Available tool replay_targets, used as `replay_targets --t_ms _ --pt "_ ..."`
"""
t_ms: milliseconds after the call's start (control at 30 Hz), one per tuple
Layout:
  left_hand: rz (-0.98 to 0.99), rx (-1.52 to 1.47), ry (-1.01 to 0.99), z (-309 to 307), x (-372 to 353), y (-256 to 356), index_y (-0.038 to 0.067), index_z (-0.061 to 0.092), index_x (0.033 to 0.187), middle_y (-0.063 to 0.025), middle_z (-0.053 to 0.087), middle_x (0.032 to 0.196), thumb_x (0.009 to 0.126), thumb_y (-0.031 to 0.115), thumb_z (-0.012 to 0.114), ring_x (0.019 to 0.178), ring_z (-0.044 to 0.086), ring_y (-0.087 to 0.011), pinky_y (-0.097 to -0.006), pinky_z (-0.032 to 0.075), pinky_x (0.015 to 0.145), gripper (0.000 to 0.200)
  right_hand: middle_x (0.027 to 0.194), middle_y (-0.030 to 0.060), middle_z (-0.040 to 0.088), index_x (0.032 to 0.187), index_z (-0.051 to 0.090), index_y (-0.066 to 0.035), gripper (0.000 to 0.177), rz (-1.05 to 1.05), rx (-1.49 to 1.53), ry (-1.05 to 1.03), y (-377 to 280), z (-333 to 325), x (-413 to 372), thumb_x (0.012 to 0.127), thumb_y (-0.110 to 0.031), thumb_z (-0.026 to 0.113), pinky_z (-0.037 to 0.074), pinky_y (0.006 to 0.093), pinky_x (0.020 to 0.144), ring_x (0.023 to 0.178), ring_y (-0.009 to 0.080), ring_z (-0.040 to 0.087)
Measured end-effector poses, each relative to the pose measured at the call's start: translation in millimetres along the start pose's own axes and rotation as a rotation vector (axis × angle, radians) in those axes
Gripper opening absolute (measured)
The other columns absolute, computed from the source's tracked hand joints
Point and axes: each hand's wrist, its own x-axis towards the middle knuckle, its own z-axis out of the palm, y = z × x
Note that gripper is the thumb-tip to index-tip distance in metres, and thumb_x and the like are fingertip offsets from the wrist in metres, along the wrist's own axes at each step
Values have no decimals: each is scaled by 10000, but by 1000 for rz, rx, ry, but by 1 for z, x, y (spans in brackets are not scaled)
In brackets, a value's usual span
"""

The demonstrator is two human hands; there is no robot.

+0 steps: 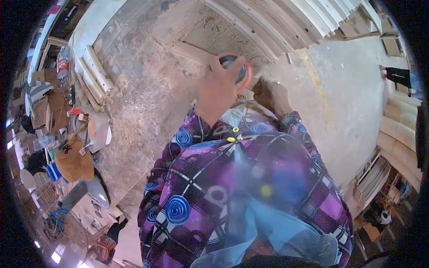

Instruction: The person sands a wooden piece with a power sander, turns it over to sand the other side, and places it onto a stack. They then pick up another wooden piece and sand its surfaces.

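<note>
My left hand [216, 96] is in front of my chest, smeared by motion. Its fingers are wrapped over a round thing with a red-orange rim and a dark middle [246, 75], whose kind I cannot make out. Close by on the right is my right hand [271, 96], in shadow, with its fingers bent and partly hidden. Whether it holds anything cannot be seen. Just beyond the hands, a short wooden board [193, 52] lies on the dusty, stained surface [138, 98].
Long wooden planks [263, 27] lie side by side at the top. Wooden strips [96, 71] and a plastic bottle [62, 67] are at the left, above a clutter with a brown cloth-like item [73, 161]. Another person's leg [397, 77] shows at the right, near stacked timber [400, 129].
</note>
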Motion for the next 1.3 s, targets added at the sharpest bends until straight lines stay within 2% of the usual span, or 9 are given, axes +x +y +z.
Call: replay_targets --t_ms 33,300,367,467,533,667,900,1100,1300 --pt "8 21 -30 1 5 3 243 528 1323 -228 508 1178 829 335 683 964 623 -415 -469 547 766 526 853 168 696 1017 646 -110 340 8 -2 -2 0 -2 -2 711 -251 698 521 473 698 803 386 670" --pt "-256 22 183 -9 77 -97 227 515 1348 -270 547 1109 802 303 701 939 640 -443 -504 537 776 582 823 229 673 1071 544 -58 447 19 -20 -11 -12 -13 0 715 -268 713 511 506 681 791 418 662" --pt "-235 31 149 -1 67 -79 229 509 1350 -273 545 1114 800 297 702 944 639 -443 -502 538 772 587 825 225 674 1066 539 -59 450 22 -34 -49 -13 -13 2 715 -277 717 510 511 677 792 422 660" --pt "-164 30 -71 -4 40 -18 243 496 1355 -274 530 1139 821 260 676 941 638 -451 -494 548 747 564 767 187 678 903 673 -95 262 -26 -49 31 -9 -10 3 757 -312 669 510 493 619 724 399 661" --pt "-2 50 -137 -5 21 17 248 492 1360 -266 511 1157 841 209 633 947 631 -457 -487 556 724 539 761 178 680 858 689 -105 227 -76 -30 33 -4 -8 5 764 -311 665 511 496 623 714 399 658" --pt "71 -44 -17 13 25 3 252 508 1345 -258 500 1162 854 208 621 959 620 -460 -474 560 715 506 755 170 681 816 699 -111 215 -66 -7 47 -5 -6 5 763 -316 663 513 497 625 709 398 658" --pt "-330 78 164 -20 59 -86 273 507 1349 -253 507 1148 827 255 677 953 633 -431 -502 537 773 549 768 188 682 852 690 -85 241 -32 -45 38 -14 -15 3 774 -310 646 511 498 613 708 398 657" --pt "-271 105 -131 -24 11 -47 287 468 1390 -233 507 1120 791 218 737 955 630 -430 -497 533 778 661 788 190 677 885 666 -80 248 -85 -5 54 -11 -15 2 775 -301 639 505 506 615 721 409 653" --pt "-218 42 -63 -22 13 -54 286 453 1404 -219 497 1107 802 214 723 954 630 -423 -492 535 779 664 785 181 676 868 663 -95 236 -59 11 60 -10 -10 4 764 -307 651 502 501 613 727 403 653"
